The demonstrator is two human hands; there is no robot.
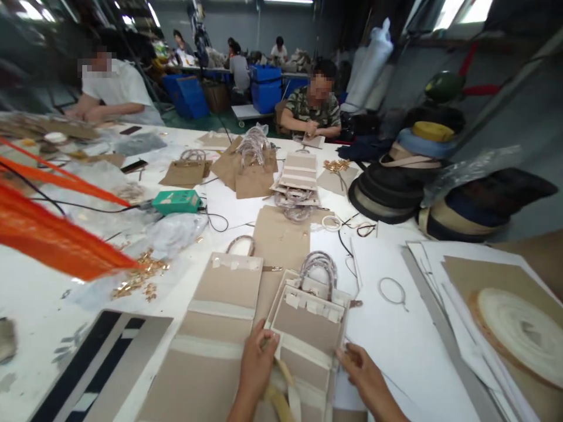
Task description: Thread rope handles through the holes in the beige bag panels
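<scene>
A stack of beige handbag panels (303, 319) lies before me, with plastic-wrapped handles (323, 266) at its far end. My left hand (258, 360) pinches the stack's left edge between thumb and fingers. Opposite it, my right hand (363, 372) has its thumb and curled fingers on the right edge. A yellowish strip of tape (285, 375) curves over the panels beside my left hand; whether that hand also holds it is unclear. Left of the stack lies another flat handbag panel (226, 287) with one handle. A brown backing piece (281, 234) is partly under both.
Gold metal fittings (141, 272) lie on plastic near an orange strap (57, 234). Behind are a green box (178, 201) with a cable and more handbag panels (299, 170). Webbing rolls (396, 176) stand right; a white roll (523, 328) rests on sheets. A co-worker (314, 105) sits opposite.
</scene>
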